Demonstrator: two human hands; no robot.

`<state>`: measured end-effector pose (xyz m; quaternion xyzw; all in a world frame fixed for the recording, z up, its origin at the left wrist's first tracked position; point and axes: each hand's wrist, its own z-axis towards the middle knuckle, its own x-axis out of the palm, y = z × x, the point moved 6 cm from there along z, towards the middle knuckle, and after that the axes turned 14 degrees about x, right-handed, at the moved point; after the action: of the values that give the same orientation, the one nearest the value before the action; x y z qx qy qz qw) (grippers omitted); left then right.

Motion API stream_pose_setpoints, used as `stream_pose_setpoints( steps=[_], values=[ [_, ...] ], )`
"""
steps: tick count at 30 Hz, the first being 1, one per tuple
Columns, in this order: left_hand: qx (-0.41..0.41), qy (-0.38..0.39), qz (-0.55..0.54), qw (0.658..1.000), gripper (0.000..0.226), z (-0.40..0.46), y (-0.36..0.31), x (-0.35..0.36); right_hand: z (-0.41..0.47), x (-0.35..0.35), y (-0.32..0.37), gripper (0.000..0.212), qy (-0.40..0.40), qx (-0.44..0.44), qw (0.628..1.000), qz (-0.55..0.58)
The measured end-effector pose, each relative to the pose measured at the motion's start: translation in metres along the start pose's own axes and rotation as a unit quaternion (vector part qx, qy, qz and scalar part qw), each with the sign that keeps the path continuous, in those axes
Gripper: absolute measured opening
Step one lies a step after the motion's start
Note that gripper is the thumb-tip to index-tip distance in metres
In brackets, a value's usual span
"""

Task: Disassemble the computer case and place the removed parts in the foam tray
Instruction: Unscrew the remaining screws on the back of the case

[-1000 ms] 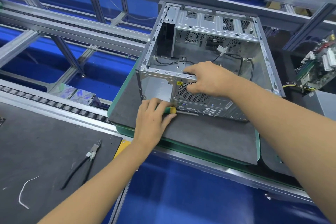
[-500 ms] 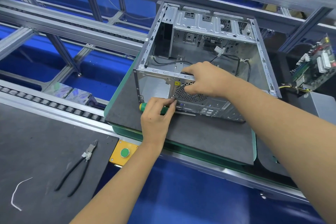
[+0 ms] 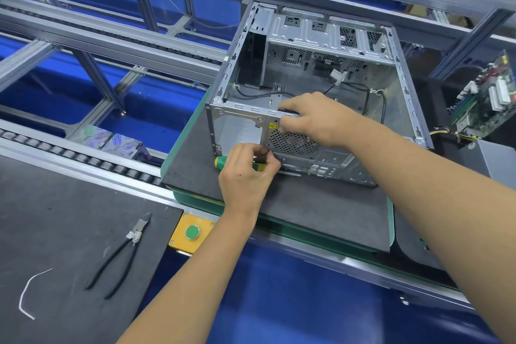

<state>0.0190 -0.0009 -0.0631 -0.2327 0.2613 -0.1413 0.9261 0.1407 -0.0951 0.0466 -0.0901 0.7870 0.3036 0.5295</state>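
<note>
Your left hand (image 3: pixel 245 176) curls, fingertips pinched together (what they pinch is unclear); your right hand (image 3: pixel 318 120) reaches forward, fingers bent downward, both forearms extended.

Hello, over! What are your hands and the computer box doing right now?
Left hand pinching at computer case rear, over screwdriver. Right hand gripping its rim. Nothing blocking.

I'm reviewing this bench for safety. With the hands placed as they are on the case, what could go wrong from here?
1. The left hand works at the rear panel, fingertips pinched by the fan grille; a small part freed there could drop and roll off the mat.
2. The right hand grips the case over its bare metal rim, which might cut if it slips.
3. The screwdriver lies loose under the left hand and could get knocked away.
</note>
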Motion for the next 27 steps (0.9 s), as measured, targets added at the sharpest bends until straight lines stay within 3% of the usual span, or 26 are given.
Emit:
stream_pose_setpoints(
  steps=[4, 9, 27],
  values=[
    [0.002, -0.007, 0.028, 1.000, 0.011, -0.0013, -0.0017, 0.0004, -0.0032, -0.0033, -0.0017, 0.035, 0.003, 0.015, 0.999, 0.048],
    [0.009, -0.014, 0.019, 1.000, 0.007, -0.0034, -0.0016, -0.0010, -0.0015, -0.0032, -0.0045, 0.053, -0.008, 0.030, 0.999, 0.027],
    [0.018, -0.013, -0.003, 1.000, 0.010, -0.0073, 0.0035, 0.0042, 0.0022, -0.0035, -0.0077, 0.038, -0.014, 0.020, 0.999, 0.034]
  ],
)
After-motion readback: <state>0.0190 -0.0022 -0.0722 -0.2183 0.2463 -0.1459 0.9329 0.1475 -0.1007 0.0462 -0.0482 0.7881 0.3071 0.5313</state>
